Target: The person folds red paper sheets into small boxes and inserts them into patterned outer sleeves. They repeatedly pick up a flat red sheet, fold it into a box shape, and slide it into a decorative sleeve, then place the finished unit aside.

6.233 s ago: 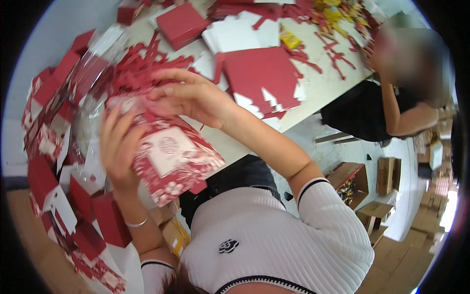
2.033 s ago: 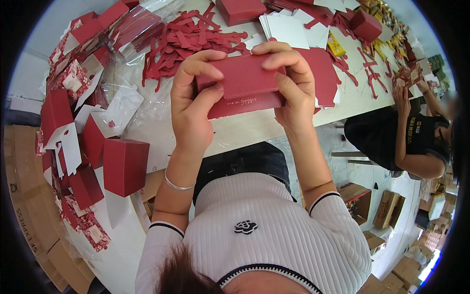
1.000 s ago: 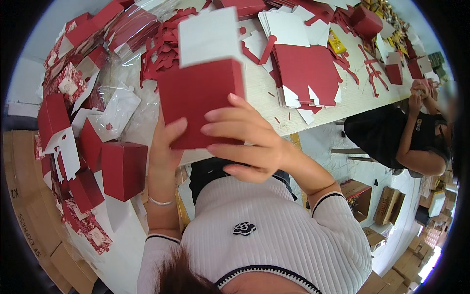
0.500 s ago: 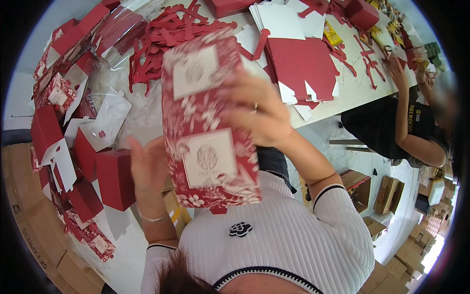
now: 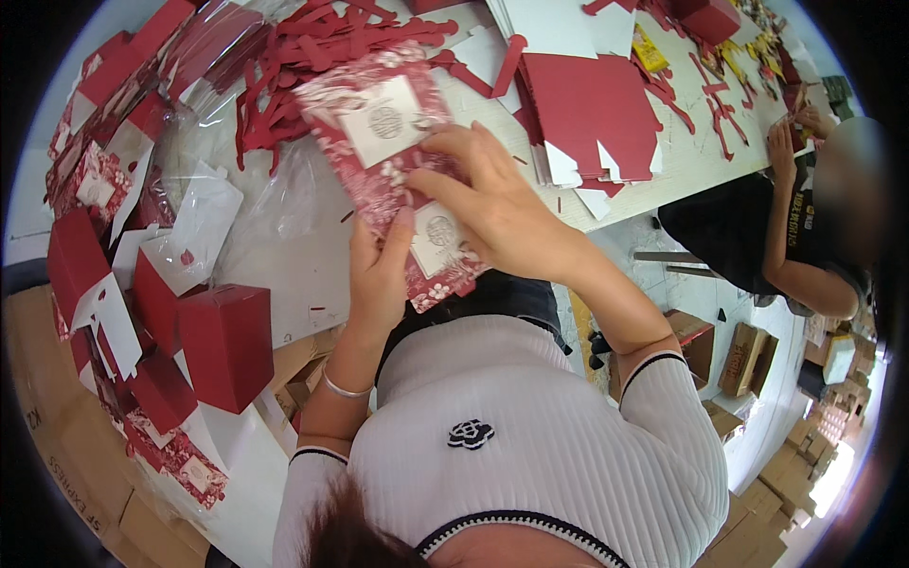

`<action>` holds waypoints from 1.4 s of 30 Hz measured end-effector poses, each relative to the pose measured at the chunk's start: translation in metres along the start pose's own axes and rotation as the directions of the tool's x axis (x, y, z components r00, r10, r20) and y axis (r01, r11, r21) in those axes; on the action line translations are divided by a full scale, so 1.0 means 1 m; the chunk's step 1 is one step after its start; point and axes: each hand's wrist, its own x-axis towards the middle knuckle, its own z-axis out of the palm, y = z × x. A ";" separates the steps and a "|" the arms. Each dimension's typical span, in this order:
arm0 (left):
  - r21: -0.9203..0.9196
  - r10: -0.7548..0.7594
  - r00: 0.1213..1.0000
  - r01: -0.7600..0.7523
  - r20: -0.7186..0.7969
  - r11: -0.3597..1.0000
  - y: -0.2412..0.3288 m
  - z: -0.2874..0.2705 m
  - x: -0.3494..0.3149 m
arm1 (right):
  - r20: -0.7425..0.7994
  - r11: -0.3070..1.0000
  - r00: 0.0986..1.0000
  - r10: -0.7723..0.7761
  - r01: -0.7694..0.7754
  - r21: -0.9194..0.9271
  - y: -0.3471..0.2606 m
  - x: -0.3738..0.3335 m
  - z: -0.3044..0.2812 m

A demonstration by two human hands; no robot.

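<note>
In front of my body, tilted with its top to the left, is a red-and-white floral gift box [image 5: 355,175] that looks flat, with two cream panels. My left hand [image 5: 381,270] grips its lower left edge, thumb on the front and the other fingers hidden behind. From the right, my right hand [image 5: 497,204] lies across the box's middle, its thumb and fingers bent onto the printed face. A small red tab juts from the bottom end.
Left of me stand several plain red boxes [image 5: 225,346] amid clear plastic wrap [image 5: 275,204]. Beyond my hands lie a heap of red strips [image 5: 322,47] and a stack of red sheets [image 5: 592,114]. At the far right a co-worker [image 5: 805,227] works at the table [image 5: 682,180].
The gift box has tilted leftward at its top and moved away from my chest. My left hand, apart from it before, now grips its lower left edge. My right hand stays on it.
</note>
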 end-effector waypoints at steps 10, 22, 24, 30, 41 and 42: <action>-0.162 -0.229 0.973 0.220 -0.041 0.962 0.009 -0.010 0.012 | -0.227 0.676 0.974 0.021 -0.181 -0.715 0.097 0.028 -0.032; 0.413 0.043 0.977 -0.128 0.208 0.902 0.069 -0.015 -0.004 | 0.094 0.334 0.941 0.325 -0.208 0.919 0.013 0.017 -0.050; 0.253 -0.033 0.929 -0.066 0.370 0.965 0.066 -0.006 0.011 | 0.225 0.191 0.945 0.237 -0.272 0.943 -0.009 0.014 -0.042; -0.340 -0.066 0.887 0.242 0.457 0.909 0.048 0.011 0.028 | 0.457 -0.121 0.886 0.075 -0.447 0.886 -0.022 0.000 -0.013; 0.157 0.272 0.959 -0.257 -0.083 0.954 0.033 0.004 -0.003 | -0.049 0.044 0.985 0.167 0.042 0.998 -0.037 -0.028 -0.014; 0.170 0.268 0.959 -0.249 -0.093 0.953 0.033 0.003 -0.003 | -0.035 0.027 0.985 0.171 0.031 0.999 -0.038 -0.028 -0.015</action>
